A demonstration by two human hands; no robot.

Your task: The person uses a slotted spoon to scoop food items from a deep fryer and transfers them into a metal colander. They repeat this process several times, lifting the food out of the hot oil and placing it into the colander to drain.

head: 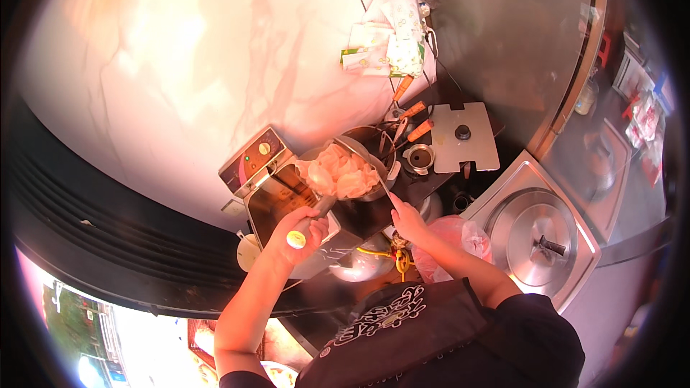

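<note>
My left hand [304,231] is closed around the thick handle of a strainer or pan heaped with pale, wrinkled food pieces [339,172]. The heap sits over a round metal pan [372,193] on the dark counter, just right of the fryer. Closed on the thin metal handle of a utensil [384,180] is my right hand [408,221]; the utensil reaches up along the right side of the heap, and its far end lies at the food's upper edge. The exact kind of both tools is unclear.
A deep fryer [285,196] with a lit control panel stands left of the pan. Wooden-handled tools [419,130], a flat metal lid [474,140] and a small metal cup [419,157] lie right. Nearer are a pink plastic bag [453,242] and a large round steel lid [517,237].
</note>
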